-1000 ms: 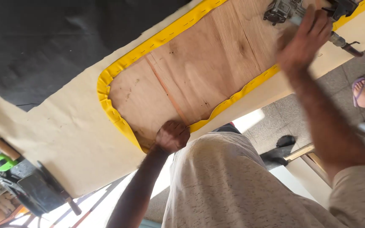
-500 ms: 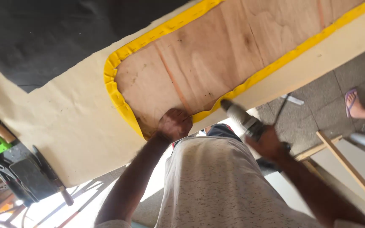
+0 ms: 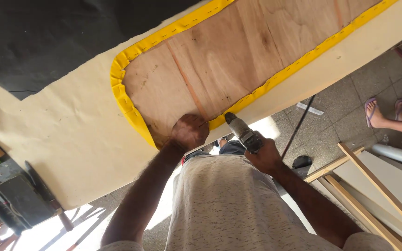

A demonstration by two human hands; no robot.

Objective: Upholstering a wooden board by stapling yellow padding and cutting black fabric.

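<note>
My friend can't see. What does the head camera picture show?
A person's left hand pinches yellow fabric at a plywood panel's edge while the right hand aims a staple gun there. Cream padding lies around it.

The plywood panel point(image 3: 238, 60) lay flat with its bare brown wood face up, its edge wrapped in a band of yellow fabric point(image 3: 122, 95) that ran along both long sides and curved round the near end, puckered at the corner and marked by a row of staples. The left hand point(image 3: 189, 131) was closed in a fist pressing the yellow band down at the panel's near edge. The right hand point(image 3: 266, 155) gripped a grey staple gun point(image 3: 242, 131), tilted with its nose just beside the left fist at the yellow edge.
</note>
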